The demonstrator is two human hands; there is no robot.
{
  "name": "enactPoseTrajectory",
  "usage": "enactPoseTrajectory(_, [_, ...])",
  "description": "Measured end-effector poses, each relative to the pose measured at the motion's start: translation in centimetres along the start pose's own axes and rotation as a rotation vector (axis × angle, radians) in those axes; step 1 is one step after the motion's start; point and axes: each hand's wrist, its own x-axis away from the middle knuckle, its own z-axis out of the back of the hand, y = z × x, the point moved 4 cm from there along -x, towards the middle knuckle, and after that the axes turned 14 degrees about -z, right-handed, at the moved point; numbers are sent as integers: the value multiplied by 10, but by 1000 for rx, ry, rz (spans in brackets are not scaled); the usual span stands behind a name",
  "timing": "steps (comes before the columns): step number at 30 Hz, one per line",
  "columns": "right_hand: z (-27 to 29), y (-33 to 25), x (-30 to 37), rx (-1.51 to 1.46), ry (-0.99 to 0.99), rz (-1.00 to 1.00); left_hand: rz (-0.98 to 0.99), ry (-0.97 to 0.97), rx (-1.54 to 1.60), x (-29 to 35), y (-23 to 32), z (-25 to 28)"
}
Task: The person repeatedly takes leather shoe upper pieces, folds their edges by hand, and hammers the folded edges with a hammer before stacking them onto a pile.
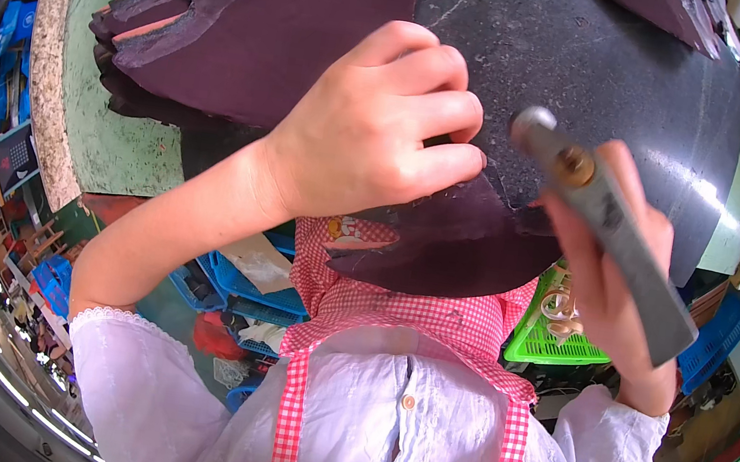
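Note:
My left hand (386, 120) is closed with its fingers curled down at the upper edge of a dark purple leather-like piece (459, 234). Its fingertips are mostly hidden under the knuckles. That piece hangs over the near edge of the dark work slab (528, 45), and a corner folded up there shows a pinkish underside. In my right hand (624, 210) is a metal hammer (632, 254), its rounded silver end held just above the slab, right of my left hand. A brass-coloured fitting shows on the hammer; its handle is hidden by my hand.
A stack of similar purple pieces (265, 37) lies at the upper left, with another piece (665, 13) at the far right. Below the table edge stand a green basket (557, 347) with rolls of tape and several blue baskets (261, 296). A pink checked apron (415, 313) covers my lap.

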Motion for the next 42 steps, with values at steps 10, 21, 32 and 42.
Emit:
enactPoseTrajectory(10, [-13, -7, -5, 131, -147, 170, 133, -26, -139, 3, 23, 4])
enactPoseTrajectory(21, [-20, -4, -3, 272, -209, 189, 226, 28, -193, 18, 39, 5])
enactPoseTrajectory(32, [-25, -9, -3, 286, -255, 199, 439, 79, -126, 25, 45, 10])
enactPoseTrajectory(42, [-26, -13, -9, 229, -285, 223, 543, 122, -91, 36, 51, 15])
